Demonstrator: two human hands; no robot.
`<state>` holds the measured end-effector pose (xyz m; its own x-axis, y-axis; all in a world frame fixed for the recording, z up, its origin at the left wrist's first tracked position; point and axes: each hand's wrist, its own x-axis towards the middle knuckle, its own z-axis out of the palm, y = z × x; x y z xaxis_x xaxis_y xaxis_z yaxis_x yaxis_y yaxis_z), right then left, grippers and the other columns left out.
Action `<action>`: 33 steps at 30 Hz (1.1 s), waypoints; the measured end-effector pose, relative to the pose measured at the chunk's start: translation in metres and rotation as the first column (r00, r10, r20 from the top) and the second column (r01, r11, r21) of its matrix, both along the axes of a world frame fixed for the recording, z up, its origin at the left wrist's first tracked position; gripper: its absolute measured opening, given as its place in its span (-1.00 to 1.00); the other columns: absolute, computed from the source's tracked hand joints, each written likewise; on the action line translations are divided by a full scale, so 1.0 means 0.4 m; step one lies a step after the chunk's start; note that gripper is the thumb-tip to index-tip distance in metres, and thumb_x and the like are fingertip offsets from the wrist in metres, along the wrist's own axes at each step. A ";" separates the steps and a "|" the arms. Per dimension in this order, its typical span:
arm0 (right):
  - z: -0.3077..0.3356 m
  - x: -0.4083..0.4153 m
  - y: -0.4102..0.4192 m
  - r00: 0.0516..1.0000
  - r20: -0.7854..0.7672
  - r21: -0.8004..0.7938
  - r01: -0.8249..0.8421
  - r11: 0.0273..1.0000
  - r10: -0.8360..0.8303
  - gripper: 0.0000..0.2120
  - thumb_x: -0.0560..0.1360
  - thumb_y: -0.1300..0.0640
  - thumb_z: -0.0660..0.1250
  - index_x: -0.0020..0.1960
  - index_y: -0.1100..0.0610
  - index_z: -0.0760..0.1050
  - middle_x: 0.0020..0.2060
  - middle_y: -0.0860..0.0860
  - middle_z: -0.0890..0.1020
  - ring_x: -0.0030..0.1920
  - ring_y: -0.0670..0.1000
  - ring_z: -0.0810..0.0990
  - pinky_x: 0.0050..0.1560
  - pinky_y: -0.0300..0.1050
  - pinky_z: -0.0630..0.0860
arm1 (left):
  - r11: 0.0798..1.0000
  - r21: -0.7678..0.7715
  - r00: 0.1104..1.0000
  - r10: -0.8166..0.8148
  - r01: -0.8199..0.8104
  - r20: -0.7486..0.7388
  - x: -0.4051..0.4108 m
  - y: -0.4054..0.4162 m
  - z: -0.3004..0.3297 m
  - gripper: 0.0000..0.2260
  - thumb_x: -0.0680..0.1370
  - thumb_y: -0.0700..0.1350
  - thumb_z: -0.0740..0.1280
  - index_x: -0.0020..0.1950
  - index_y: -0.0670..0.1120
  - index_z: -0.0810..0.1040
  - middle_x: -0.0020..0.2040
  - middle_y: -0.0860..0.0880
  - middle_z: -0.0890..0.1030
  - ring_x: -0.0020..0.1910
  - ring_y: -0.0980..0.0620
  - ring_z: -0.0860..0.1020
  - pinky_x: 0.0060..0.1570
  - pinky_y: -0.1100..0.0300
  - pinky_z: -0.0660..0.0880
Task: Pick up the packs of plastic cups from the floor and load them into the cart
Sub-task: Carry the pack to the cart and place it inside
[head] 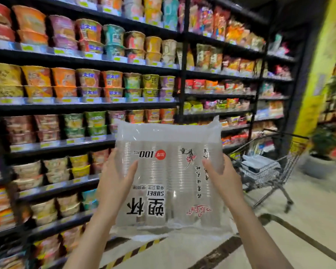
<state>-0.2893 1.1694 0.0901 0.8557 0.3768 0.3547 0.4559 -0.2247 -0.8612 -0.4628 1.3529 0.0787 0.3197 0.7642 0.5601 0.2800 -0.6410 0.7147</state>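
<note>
A clear pack of plastic cups (168, 177), printed with black and red lettering that reads upside down, is held up in front of me at chest height. My left hand (115, 175) grips its left edge, thumb on the front face. My right hand (221, 176) grips its right edge the same way. The wire shopping cart (264, 171) stands to the right, a little beyond the pack, with grey wrapped packs lying in its basket.
Tall black shelves (85, 107) full of instant noodle bowls and snack bags run along the left and back. A yellow pillar (314, 78) stands at the right behind the cart. Pale tiled floor (308, 206) with a dark strip lies between me and the cart.
</note>
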 end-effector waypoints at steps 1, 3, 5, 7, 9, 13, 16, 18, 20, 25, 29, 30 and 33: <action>-0.006 0.055 -0.001 0.999 -0.006 -0.011 0.032 0.999 -0.032 -0.52 0.47 -0.19 0.28 0.31 -0.02 0.34 -0.05 -0.11 0.50 0.05 0.05 0.54 -0.08 -0.13 0.31 | 1.000 0.004 1.000 -0.025 0.025 0.003 0.068 0.012 -0.006 -0.38 0.50 0.15 0.28 0.47 -0.05 0.19 0.41 -0.13 0.37 0.39 -0.11 0.33 0.32 -0.02 0.28; -0.020 0.156 0.003 0.997 -0.010 -0.037 0.082 0.996 -0.082 -0.51 0.47 -0.19 0.27 0.32 -0.02 0.32 -0.05 -0.10 0.50 0.11 0.06 0.54 -0.08 -0.14 0.29 | 0.997 0.029 0.998 -0.069 0.069 -0.006 0.195 0.035 -0.017 -0.38 0.50 0.15 0.29 0.46 -0.09 0.20 0.43 -0.13 0.34 0.41 -0.11 0.31 0.35 -0.01 0.25; -0.040 0.257 0.016 0.992 -0.016 -0.044 0.124 0.991 -0.125 -0.48 0.46 -0.22 0.27 0.34 -0.05 0.31 -0.01 -0.09 0.53 0.15 0.06 0.53 -0.04 -0.12 0.31 | 0.994 0.015 0.994 -0.105 0.105 -0.032 0.321 0.069 -0.036 -0.38 0.51 0.11 0.30 0.47 -0.10 0.19 0.45 -0.13 0.32 0.42 -0.11 0.30 0.35 0.00 0.24; -0.065 0.361 0.040 0.986 -0.026 -0.039 0.165 0.986 -0.166 -0.46 0.45 -0.22 0.27 0.36 -0.06 0.29 0.05 -0.08 0.55 0.18 0.06 0.53 0.02 -0.09 0.37 | 0.987 0.012 0.986 -0.162 0.163 -0.023 0.448 0.114 -0.058 -0.38 0.50 0.12 0.30 0.47 -0.08 0.20 0.44 -0.10 0.34 0.41 -0.10 0.31 0.34 0.00 0.25; -0.085 0.467 0.074 0.975 -0.034 -0.038 0.217 0.975 -0.218 -0.42 0.45 -0.24 0.27 0.39 -0.05 0.27 0.15 -0.05 0.56 0.20 0.07 0.52 0.09 -0.05 0.40 | 0.973 0.028 0.973 -0.229 0.229 -0.007 0.580 0.162 -0.076 -0.39 0.49 0.15 0.31 0.45 -0.05 0.22 0.42 -0.07 0.36 0.39 -0.08 0.33 0.33 0.00 0.27; -0.089 0.697 0.155 0.942 -0.038 -0.063 0.331 0.942 -0.334 -0.43 0.45 -0.25 0.25 0.38 -0.04 0.29 0.16 0.00 0.59 0.16 0.10 0.54 -0.01 -0.08 0.37 | 0.958 -0.006 0.958 -0.286 0.286 -0.007 0.864 0.264 -0.076 -0.42 0.49 0.07 0.32 0.45 -0.03 0.23 0.41 -0.08 0.38 0.38 -0.10 0.33 0.30 0.02 0.27; -0.074 0.876 0.211 0.912 -0.027 -0.059 0.406 0.912 -0.408 -0.43 0.45 -0.24 0.26 0.38 -0.02 0.30 0.17 0.03 0.59 0.18 0.13 0.54 0.11 0.00 0.42 | 0.935 -0.027 0.935 -0.353 0.353 0.004 1.079 0.336 -0.064 -0.41 0.49 0.08 0.33 0.46 0.00 0.22 0.39 -0.09 0.39 0.37 -0.12 0.35 0.27 0.01 0.31; -0.073 0.989 0.240 0.896 -0.020 -0.060 0.442 0.895 -0.443 -0.43 0.46 -0.21 0.27 0.39 -0.02 0.29 0.19 0.05 0.58 0.19 0.14 0.53 0.13 0.00 0.40 | 0.923 -0.062 0.924 -0.381 0.379 -0.018 1.213 0.378 -0.062 -0.40 0.48 0.12 0.31 0.46 0.04 0.20 0.37 -0.11 0.41 0.35 -0.13 0.36 0.23 -0.01 0.35; -0.087 1.099 0.265 0.878 -0.030 -0.073 0.475 0.877 -0.477 -0.45 0.47 -0.18 0.28 0.39 -0.01 0.29 0.21 0.05 0.57 0.22 0.14 0.52 0.13 -0.01 0.40 | 0.914 -0.077 0.914 -0.402 0.398 -0.051 1.342 0.410 -0.072 -0.39 0.48 0.15 0.31 0.46 0.07 0.18 0.34 -0.13 0.42 0.33 -0.15 0.39 0.22 -0.03 0.37; -0.164 1.392 0.305 0.843 -0.037 -0.111 0.529 0.841 -0.536 -0.47 0.47 -0.20 0.27 0.37 -0.04 0.32 0.21 0.03 0.58 0.21 0.14 0.53 0.16 0.02 0.41 | 0.883 -0.113 0.878 -0.467 0.456 -0.106 1.677 0.463 -0.132 -0.36 0.44 0.24 0.26 0.46 0.05 0.20 0.33 -0.13 0.42 0.31 -0.15 0.39 0.22 -0.03 0.35; -0.219 1.656 0.309 0.816 -0.072 -0.135 0.562 0.816 -0.573 -0.39 0.42 -0.28 0.26 0.38 -0.03 0.31 0.18 0.05 0.59 0.19 0.15 0.54 0.14 0.00 0.41 | 0.851 -0.120 0.841 -0.524 0.511 -0.132 1.974 0.474 -0.186 -0.34 0.41 0.27 0.24 0.45 0.06 0.20 0.33 -0.12 0.43 0.30 -0.15 0.41 0.21 -0.04 0.38; -0.225 1.726 0.306 0.811 -0.078 -0.134 0.567 0.812 -0.579 -0.35 0.39 -0.31 0.26 0.38 -0.03 0.31 0.18 0.05 0.59 0.19 0.15 0.54 0.14 0.00 0.41 | 0.846 -0.127 0.835 -0.532 0.518 -0.137 2.052 0.471 -0.189 -0.37 0.45 0.23 0.27 0.45 0.07 0.19 0.34 -0.12 0.43 0.31 -0.15 0.40 0.21 -0.03 0.37; -0.219 1.938 0.296 0.786 -0.100 -0.132 0.597 0.791 -0.610 -0.35 0.43 -0.25 0.30 0.41 0.02 0.27 0.25 0.07 0.54 0.25 0.16 0.49 0.18 0.00 0.38 | 0.827 -0.152 0.814 -0.561 0.542 -0.149 2.291 0.462 -0.182 -0.42 0.48 0.19 0.27 0.45 0.10 0.18 0.33 -0.11 0.41 0.31 -0.14 0.38 0.21 -0.03 0.36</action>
<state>0.4860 1.2877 0.0025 0.9544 -0.2078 0.2143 0.0869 -0.4936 -0.8654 0.4536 1.5378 0.0058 0.7913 0.4765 0.3831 0.0298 -0.6559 0.7542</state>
